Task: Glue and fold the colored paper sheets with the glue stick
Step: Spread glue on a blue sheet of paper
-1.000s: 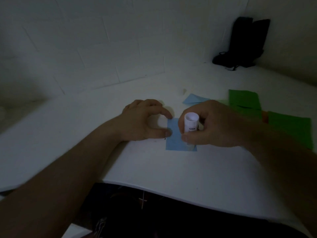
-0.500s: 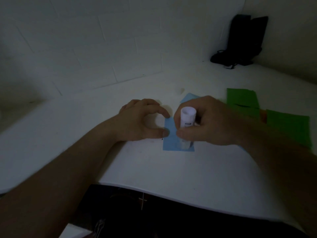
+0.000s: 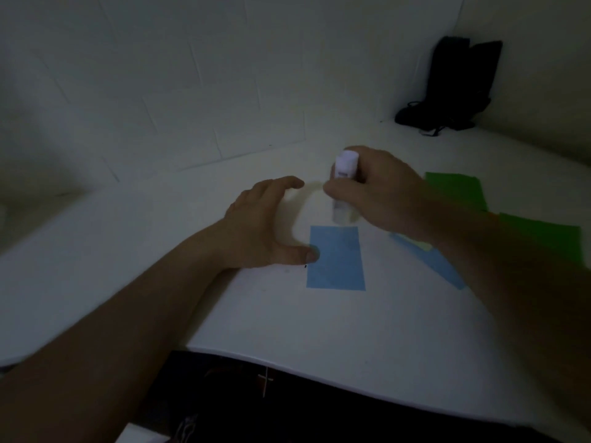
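A small blue paper rectangle (image 3: 337,260) lies flat on the white table (image 3: 287,314). My left hand (image 3: 268,222) arches beside it, its thumb tip pressing the paper's left edge. My right hand (image 3: 380,193) grips a white glue stick (image 3: 343,183) upright, its lower end just beyond the paper's far edge. A second blue sheet (image 3: 438,263) lies partly under my right forearm. Two green sheets (image 3: 457,190) (image 3: 543,238) lie to the right.
A black bag (image 3: 454,87) leans in the far right corner against the wall. The table's curved front edge runs just before my body. A tiled wall stands behind the table.
My right hand has carried the glue stick from the lower part of the blue paper up past its far edge, uncovering the whole sheet. My left thumb still holds the paper's left edge.
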The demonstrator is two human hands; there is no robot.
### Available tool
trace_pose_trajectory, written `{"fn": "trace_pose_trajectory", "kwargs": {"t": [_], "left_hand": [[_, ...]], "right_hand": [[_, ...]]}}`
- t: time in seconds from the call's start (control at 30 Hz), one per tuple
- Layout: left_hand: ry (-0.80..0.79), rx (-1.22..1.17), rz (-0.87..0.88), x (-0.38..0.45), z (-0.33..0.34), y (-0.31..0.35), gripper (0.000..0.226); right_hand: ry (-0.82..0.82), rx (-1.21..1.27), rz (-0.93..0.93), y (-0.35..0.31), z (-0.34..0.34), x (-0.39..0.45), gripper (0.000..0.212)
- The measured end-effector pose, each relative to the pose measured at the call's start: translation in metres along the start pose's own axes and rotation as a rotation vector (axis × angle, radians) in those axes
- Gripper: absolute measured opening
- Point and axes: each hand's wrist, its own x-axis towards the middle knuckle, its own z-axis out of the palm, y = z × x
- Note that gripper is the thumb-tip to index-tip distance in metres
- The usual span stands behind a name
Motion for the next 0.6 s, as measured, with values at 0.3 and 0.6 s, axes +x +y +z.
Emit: {"fn": "trace_pose_trajectory", "kwargs": {"t": [0.3, 0.6], "left_hand": [[0.043, 0.002, 0.008, 0.000, 0.002, 0.002, 0.114], [0.024, 0.000, 0.007, 0.000, 0.001, 0.002, 0.111]], "right_hand": [[-0.067, 0.024, 0.057, -0.001, 0.035, 0.011, 0.022], [-0.009, 0.008, -0.030, 0.004, 0.022, 0.004, 0.016]]}}
